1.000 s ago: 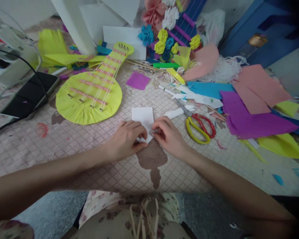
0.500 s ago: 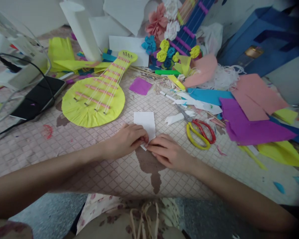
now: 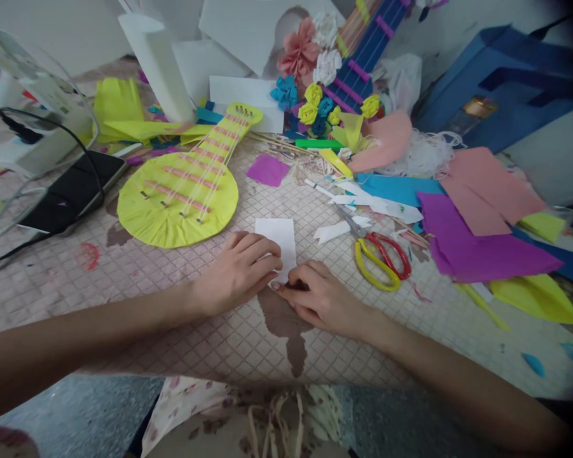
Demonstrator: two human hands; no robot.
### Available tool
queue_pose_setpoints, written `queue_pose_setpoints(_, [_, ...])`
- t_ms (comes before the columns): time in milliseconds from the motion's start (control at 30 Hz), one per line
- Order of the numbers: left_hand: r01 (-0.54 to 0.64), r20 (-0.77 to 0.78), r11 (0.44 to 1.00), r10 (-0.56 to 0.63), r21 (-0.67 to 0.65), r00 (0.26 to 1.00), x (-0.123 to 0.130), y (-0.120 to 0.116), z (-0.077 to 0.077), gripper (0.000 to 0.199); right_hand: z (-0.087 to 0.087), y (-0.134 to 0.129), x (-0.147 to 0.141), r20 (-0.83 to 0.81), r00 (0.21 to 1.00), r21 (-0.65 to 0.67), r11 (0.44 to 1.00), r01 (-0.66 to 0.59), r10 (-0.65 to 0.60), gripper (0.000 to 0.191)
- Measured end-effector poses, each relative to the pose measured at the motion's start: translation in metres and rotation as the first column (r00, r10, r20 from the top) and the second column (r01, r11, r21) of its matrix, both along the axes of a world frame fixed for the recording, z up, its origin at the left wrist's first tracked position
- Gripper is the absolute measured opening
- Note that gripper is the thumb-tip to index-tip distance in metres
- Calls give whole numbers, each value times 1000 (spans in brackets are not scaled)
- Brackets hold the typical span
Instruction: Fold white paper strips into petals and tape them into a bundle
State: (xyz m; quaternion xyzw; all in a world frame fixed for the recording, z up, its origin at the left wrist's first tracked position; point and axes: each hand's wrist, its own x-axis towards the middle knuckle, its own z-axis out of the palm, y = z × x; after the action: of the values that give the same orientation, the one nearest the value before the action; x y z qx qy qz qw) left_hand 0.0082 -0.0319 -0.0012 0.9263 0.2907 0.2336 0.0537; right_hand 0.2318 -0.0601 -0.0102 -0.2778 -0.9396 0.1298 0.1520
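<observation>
A small white paper (image 3: 277,234) lies on the tabletop in front of me, its near edge between my hands. My left hand (image 3: 242,267) rests over the paper's near left side, fingers bent and together on it. From the right, my right hand (image 3: 327,298) pinches at the near edge, thumb and forefinger close to the left fingertips. The fingers partly hide the near edge. To the right lie scissors (image 3: 380,259) with red and yellow handles and white paper scraps (image 3: 341,229). A yellow paper lute (image 3: 179,200) with pink bars lies to the left.
A black phone (image 3: 74,187) and a power strip (image 3: 38,143) with cables sit at the left. Behind are a white roll (image 3: 157,67), paper flowers (image 3: 315,105) and a blue bag (image 3: 500,83). Purple paper (image 3: 481,245) and pink sheets (image 3: 493,187) lie at the right.
My left hand has shifted slightly left, its fingers now flatter over the paper. My right fingertips have moved slightly left along the near edge. The view has tilted slightly.
</observation>
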Motion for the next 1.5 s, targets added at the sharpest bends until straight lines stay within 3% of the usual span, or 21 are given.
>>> queue_pose_setpoints(133, [119,41,993,-120,29,992,-16,-9,1,14,0,2,1,-10,1000,-10,1000,-16,16,28])
queue_pose_setpoints(267, [261,-103,965,-256,39,961,-24,-22,-6,34,0,1,0,2,1000,-20,1000,-9,9,21])
queue_pose_setpoints(367, [248,-155,968,-250,-33,956,-26,-26,-10,42,1,0,4,9,1000,-28,1000,-12,13,23])
queue_pose_setpoints(467, [229,-180,970,-240,-82,954,-27,-27,-11,48,1,-2,11,-97,994,-63,996,-59,53,30])
queue_pose_setpoints(567, [234,-213,968,-248,-91,945,-27,-27,-9,47,-1,-4,16,-203,979,-62,998,20,-32,33])
queue_pose_setpoints(633, [248,-244,963,-268,-107,932,-27,-27,-6,44,-2,-5,15,-146,985,-19,996,88,-90,34])
queue_pose_setpoints(767, [231,-255,962,-262,-146,931,-25,-27,-3,44,-2,-6,12,42,994,51,994,97,-99,35])
queue_pose_setpoints(1000, [215,-262,961,-256,-176,930,-27,-31,-2,46,-5,-7,13,-16,973,69,971,229,-228,29])
queue_pose_setpoints(1133, [193,-250,959,-242,-206,937,-28,-32,-2,45,-4,-8,14,-109,990,72,992,100,-91,33])
queue_pose_setpoints(1233, [191,-194,956,-235,-223,952,-28,-32,-6,42,-3,-7,12,-64,997,57,998,-39,43,35])
queue_pose_setpoints(1400, [167,-81,957,-191,-239,978,-31,-33,-10,51,-1,-5,9,16,1000,4,1000,-24,24,33])
queue_pose_setpoints(1500, [174,-107,959,-201,-222,974,-32,-34,-9,54,0,-5,9,18,1000,-7,1000,-17,17,31])
